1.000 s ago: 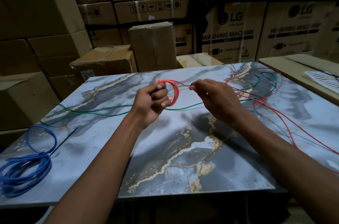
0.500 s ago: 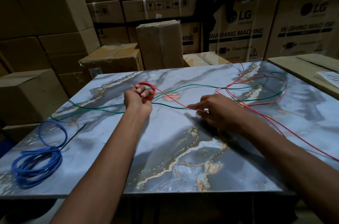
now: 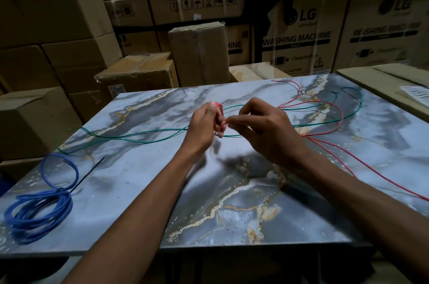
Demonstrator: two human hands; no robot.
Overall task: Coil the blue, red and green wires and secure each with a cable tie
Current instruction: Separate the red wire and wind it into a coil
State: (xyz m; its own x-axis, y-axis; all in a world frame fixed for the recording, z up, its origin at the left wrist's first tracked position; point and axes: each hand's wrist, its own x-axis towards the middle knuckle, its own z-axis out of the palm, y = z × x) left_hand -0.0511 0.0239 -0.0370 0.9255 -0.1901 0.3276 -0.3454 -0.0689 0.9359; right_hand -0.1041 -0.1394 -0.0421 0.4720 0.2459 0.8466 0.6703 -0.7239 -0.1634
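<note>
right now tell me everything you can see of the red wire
The red wire is a thin, flexible strand in red insulation. Its near end is wound into a small coil gripped in the left hand, while the right hand pinches the strand beside that coil. The rest trails right in loose loops over the marbled table, crossing the green wire, and runs off the right edge. No tie shows on it.

Storeroom or warehouse for household appliances.
Stacked cardboard boxes (image 3: 58,5) fill the whole background from floor level upward; several large cartons (image 3: 299,35) carry the printed words "LG" and "WASHING MACHINE" with handling symbols and strapping bands. A marble-patterned tabletop (image 3: 232,202) stands among the boxes as a work surface, under dim lighting.
</note>
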